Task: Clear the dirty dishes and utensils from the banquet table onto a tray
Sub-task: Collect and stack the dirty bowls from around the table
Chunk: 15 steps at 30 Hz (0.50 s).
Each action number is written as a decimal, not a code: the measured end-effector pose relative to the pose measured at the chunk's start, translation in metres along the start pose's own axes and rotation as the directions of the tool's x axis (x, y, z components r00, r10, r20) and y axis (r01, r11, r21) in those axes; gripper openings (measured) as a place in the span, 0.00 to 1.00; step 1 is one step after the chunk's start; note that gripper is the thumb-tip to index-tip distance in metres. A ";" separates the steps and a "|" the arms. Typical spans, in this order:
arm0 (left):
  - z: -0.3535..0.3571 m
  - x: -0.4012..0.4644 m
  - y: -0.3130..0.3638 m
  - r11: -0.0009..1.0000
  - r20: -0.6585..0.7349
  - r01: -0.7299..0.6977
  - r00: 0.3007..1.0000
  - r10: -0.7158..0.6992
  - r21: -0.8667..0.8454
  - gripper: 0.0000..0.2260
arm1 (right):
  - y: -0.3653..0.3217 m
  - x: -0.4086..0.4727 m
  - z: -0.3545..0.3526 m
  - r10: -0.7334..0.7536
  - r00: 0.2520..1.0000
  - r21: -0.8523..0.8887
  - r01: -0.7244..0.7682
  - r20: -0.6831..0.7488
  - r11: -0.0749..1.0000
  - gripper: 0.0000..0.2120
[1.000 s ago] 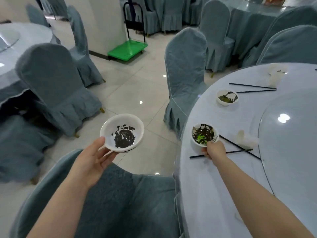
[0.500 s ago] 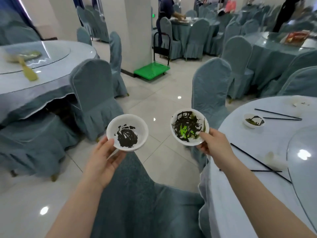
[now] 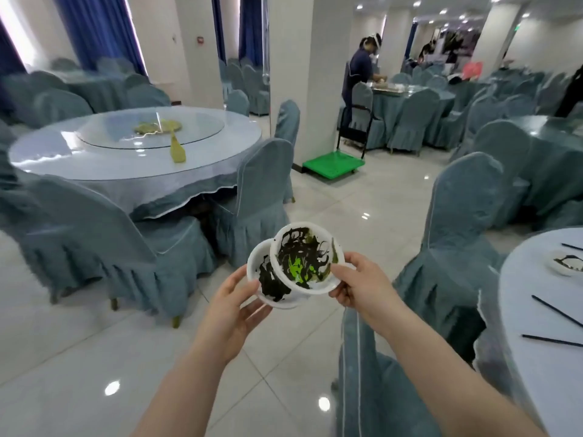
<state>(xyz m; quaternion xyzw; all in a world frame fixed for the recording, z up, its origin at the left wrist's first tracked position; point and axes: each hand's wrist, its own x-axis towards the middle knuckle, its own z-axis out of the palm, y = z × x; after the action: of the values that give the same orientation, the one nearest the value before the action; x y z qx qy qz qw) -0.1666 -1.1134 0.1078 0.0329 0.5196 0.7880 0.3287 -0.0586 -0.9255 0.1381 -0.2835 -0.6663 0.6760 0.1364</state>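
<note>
Now my right hand [image 3: 362, 287] had swung its green-smeared bowl [image 3: 304, 258] from apart onto the black-smeared bowl [image 3: 268, 279] in my left hand [image 3: 233, 305], mid-frame above the floor. Both sets of fingers curled on rims; stacking probably frees a hand for the worktop [image 3: 542, 357] at right.

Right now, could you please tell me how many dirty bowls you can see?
3: the green-smeared bowl in the right hand, overlapping the black-smeared bowl in the left hand, and a third bowl on the banquet table. Others may lie outside the frame.
</note>
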 end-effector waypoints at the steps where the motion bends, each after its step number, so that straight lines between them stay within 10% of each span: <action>1: -0.011 -0.003 0.006 1.000 -0.004 -0.009 1.000 0.010 0.009 0.16 | -0.002 0.000 0.018 0.006 1.000 -0.014 -0.006 0.022 1.000 0.08; 9: -0.076 0.001 0.045 0.997 -0.032 -0.072 0.997 0.072 0.009 0.15 | -0.012 0.027 0.117 -0.146 0.989 -0.218 0.149 0.032 0.965 0.10; 15: -0.111 0.037 0.065 0.998 -0.049 -0.042 0.998 0.044 0.041 0.12 | -0.012 0.068 0.150 0.033 0.975 -0.107 -0.009 0.221 0.994 0.12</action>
<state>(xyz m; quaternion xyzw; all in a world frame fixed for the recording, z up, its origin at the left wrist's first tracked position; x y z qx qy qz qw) -0.2709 -1.1969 0.1013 0.0308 0.5424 0.7850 0.2977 -0.1997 -1.0100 0.1286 -0.2200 -0.7091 0.6688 0.0388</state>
